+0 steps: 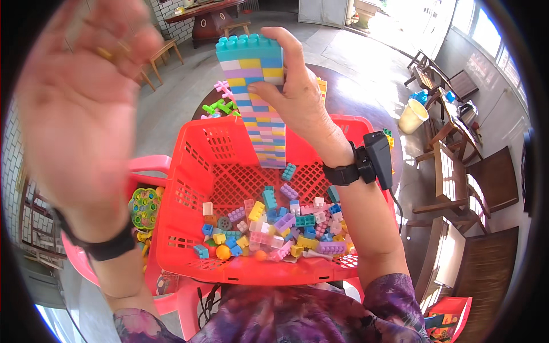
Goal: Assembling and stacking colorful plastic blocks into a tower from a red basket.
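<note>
A tall tower of toy building blocks (257, 106) stands upright inside the red basket (263, 273). Its layers mix blue, yellow, white, pink and purple, with a teal studded top. My right hand (300, 94) grips the tower near its top, the thumb on the near face and the fingers over the far side. Raised at the left, my left hand (80, 108) shows its palm, fingers apart and slightly blurred, holding nothing. It is apart from the tower. Loose blocks (280, 226) in many colours lie in the near half of the basket.
Behind the basket is a dark round table (343, 94) with green and pink toy pieces (220, 106). A pink chair (150, 164) at the left holds a green round toy (146, 207). Wooden chairs (449, 177) and a cream bucket (413, 116) stand at the right.
</note>
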`<state>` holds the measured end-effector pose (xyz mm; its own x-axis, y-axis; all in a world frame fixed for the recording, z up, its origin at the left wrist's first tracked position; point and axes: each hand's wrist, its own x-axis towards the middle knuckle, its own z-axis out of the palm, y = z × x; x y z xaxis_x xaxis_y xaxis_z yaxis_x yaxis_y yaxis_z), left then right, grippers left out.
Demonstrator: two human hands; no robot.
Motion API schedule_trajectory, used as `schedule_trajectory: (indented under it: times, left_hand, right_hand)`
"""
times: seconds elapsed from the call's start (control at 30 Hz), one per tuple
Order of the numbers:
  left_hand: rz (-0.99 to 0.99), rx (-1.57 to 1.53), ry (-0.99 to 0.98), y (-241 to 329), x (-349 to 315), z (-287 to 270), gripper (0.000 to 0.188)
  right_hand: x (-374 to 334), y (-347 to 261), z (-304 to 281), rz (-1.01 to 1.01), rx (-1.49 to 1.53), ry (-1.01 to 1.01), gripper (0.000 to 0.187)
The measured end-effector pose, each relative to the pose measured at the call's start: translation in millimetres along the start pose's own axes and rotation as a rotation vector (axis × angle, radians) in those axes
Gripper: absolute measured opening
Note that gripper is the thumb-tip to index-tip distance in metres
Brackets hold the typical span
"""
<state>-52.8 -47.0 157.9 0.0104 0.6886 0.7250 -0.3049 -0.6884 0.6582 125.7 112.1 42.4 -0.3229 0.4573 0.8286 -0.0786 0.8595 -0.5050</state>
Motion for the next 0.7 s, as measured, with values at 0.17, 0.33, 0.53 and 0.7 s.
schedule_trajectory:
  times: [0.17,0.33,0.53,0.7]
  left_hand:
    - [-0.593,0.248,-0.178,-127.5,-85.7,41.9,0.018]
    - [-0.056,0.861,-0.922,-191.7,-165.1,70.9,0.040]
    - [-0.165,0.962,-1.181,-208.9,-188.8,43.5,0.048]
    - [-0.364,1.015,-1.081,-205.5,-171.6,19.3,0.037]
  right_hand:
    - [0.5,-6.8,-1.9,0.117,-0.027,-0.049,0.071]
    - [5.6,-2.5,6.1,-0.002,0.001,-0.003,0.072]
    - [1.6,3.6,-4.6,0.009,0.089,0.047,0.072]
    - [1.3,-2.0,-12.8,0.000,0.148,0.068,0.073]
